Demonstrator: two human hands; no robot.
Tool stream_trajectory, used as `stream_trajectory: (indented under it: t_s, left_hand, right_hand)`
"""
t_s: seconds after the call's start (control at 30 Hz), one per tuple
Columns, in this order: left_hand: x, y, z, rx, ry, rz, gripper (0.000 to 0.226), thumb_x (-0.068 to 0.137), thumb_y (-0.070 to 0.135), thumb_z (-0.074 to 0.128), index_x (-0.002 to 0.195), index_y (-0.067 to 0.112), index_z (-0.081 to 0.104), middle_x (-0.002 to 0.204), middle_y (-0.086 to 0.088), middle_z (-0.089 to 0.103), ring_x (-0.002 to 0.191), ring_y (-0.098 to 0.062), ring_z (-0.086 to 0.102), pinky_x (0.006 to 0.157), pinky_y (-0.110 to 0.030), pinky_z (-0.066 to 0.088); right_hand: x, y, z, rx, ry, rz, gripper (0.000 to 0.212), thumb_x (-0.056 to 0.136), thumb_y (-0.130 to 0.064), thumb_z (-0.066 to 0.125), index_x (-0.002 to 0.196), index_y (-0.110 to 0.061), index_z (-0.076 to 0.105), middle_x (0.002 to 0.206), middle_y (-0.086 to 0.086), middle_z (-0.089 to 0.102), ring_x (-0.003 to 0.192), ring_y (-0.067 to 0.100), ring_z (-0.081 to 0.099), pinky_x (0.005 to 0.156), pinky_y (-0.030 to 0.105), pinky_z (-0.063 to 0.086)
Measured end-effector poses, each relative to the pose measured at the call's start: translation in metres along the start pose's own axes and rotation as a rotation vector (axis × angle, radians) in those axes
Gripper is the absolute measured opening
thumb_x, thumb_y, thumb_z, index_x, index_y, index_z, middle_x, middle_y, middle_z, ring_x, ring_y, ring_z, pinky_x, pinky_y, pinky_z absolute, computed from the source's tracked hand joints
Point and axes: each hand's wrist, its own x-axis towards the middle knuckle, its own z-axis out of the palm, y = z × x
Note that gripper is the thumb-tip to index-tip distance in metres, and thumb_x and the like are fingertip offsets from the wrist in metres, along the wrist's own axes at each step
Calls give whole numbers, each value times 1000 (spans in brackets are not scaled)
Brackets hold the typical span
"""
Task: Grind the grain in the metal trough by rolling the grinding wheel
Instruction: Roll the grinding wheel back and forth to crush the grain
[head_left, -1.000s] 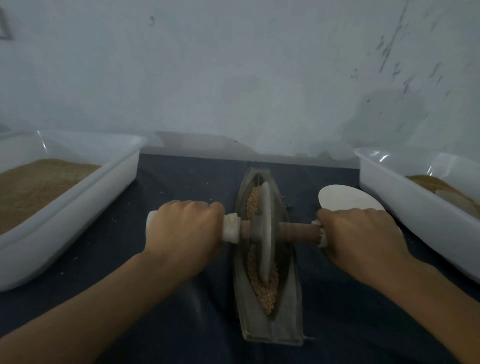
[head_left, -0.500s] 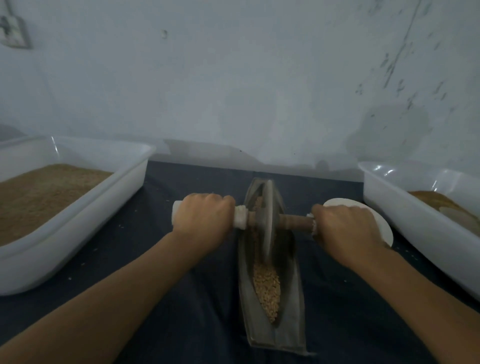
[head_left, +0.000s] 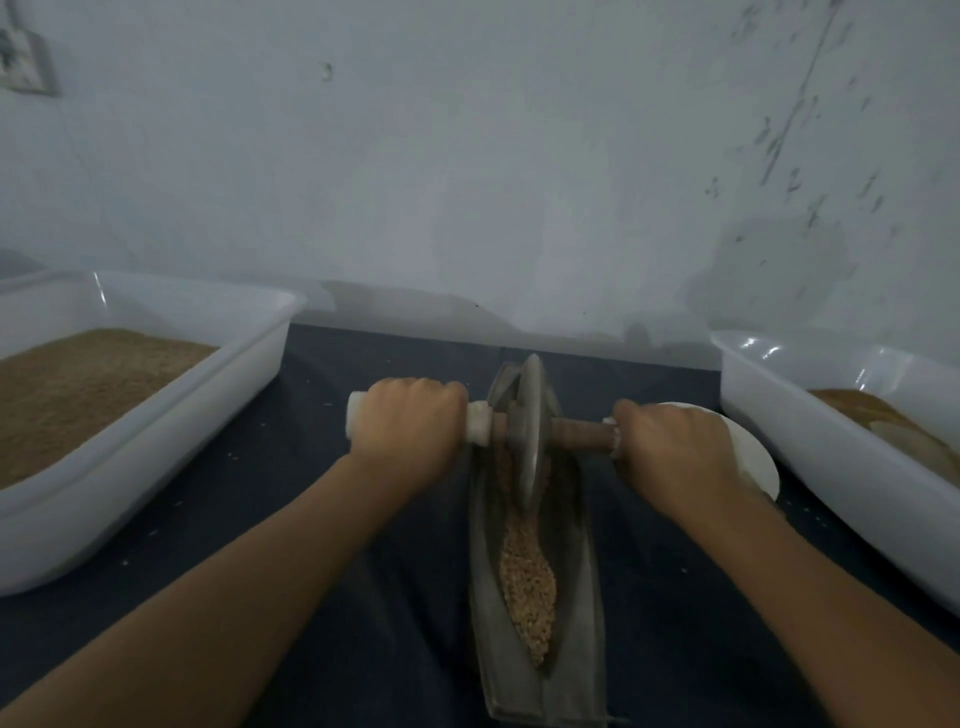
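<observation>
A narrow boat-shaped metal trough (head_left: 582, 613) lies lengthwise on the dark cloth in front of me. Tan grain (head_left: 527, 577) fills its near half. The grey grinding wheel (head_left: 530, 431) stands on edge in the trough's far end, with a brown axle through it. My left hand (head_left: 410, 431) is closed around the white-wrapped left end of the axle. My right hand (head_left: 675, 452) grips the right end, hiding it.
A white plastic tub (head_left: 171, 431) of fine brown meal stands at the left. Another white tub (head_left: 810, 447) with brown contents stands at the right. A white oval dish (head_left: 756, 457) lies behind my right hand. A pale wall rises just beyond the table's back edge.
Both hands have pushed the wheel away from me, from the middle of the trough to its far end, uncovering the grain in the near half.
</observation>
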Motion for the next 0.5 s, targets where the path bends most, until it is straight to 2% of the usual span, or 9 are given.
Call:
stream_trajectory:
  t_s: [0.1,0.23,0.3,0.37,0.43,0.5]
  left_hand:
    - [10,0,2,-22,6,-16,20,82,30,56,74,24,39,76,5,61,59,-19,46,54,-30,24]
    - [-27,-2,-15,-44,27,33,28,78,33,61,70,25,36,62,9,43,50,-14,35,48,-28,19]
    - [-51,-2,-29,-29,60,88,37,65,33,71,64,26,34,54,10,35,43,-12,28,45,-24,10]
    - [-65,-4,-39,-45,89,112,50,51,29,80,61,25,31,50,10,30,40,-12,22,48,-20,2]
    - [-67,-5,-40,-50,71,94,54,49,28,82,61,24,29,50,10,29,41,-12,21,50,-20,0]
    - [-57,-2,-32,-5,43,72,49,59,33,77,63,26,29,52,11,28,42,-11,21,48,-22,1]
  right_hand:
    - [4,0,3,-9,0,11,25,82,-30,64,73,-21,43,66,5,62,58,32,59,48,30,26]
    - [-28,-1,-15,7,-33,-51,27,75,-29,74,71,-21,49,56,-1,53,45,23,50,44,29,37]
    - [-49,0,-28,48,9,-90,33,61,-22,84,64,-19,52,48,-1,50,36,22,44,40,23,28]
    - [-61,0,-40,64,53,-105,37,53,-18,87,60,-17,51,44,-1,48,31,22,40,44,15,16]
    - [-62,-2,-41,70,46,-103,38,52,-16,87,59,-17,50,43,-1,47,31,21,38,46,15,12]
    - [-49,-2,-34,52,-3,-76,37,56,-18,87,62,-18,50,47,-2,49,34,20,38,44,16,13]
